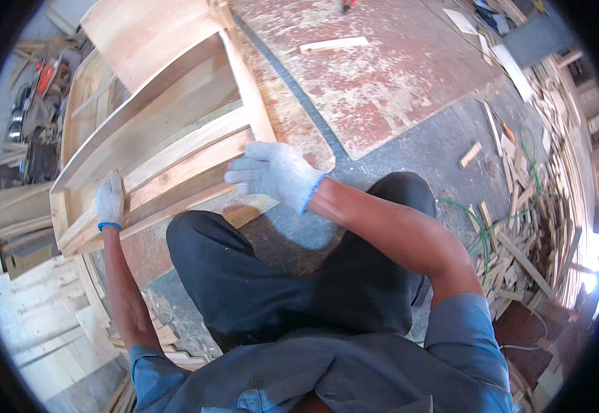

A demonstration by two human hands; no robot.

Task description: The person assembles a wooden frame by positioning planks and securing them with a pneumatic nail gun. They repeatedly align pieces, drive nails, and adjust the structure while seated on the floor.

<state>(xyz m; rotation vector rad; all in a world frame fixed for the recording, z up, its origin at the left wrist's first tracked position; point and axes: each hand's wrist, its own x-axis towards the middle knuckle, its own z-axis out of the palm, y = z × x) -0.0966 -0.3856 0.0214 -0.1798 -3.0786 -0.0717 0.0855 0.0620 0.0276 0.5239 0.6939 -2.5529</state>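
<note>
A pale wooden frame with lengthwise slats lies at the left, in front of my knees. My left hand, in a white knit glove with a blue cuff, is closed over a board near the frame's near-left end. Its thumb side is partly hidden. My right hand, gloved the same way, is at the frame's right end, fingers stretched out and slightly apart with nothing in them. Its fingertips overlap the end of a slat; whether they touch it I cannot tell.
A plywood panel adjoins the frame's far side. Worn reddish boarding covers the floor ahead, bearing a loose wood strip. Scrap wood and a green cord lie at right. Stacked boards are at left.
</note>
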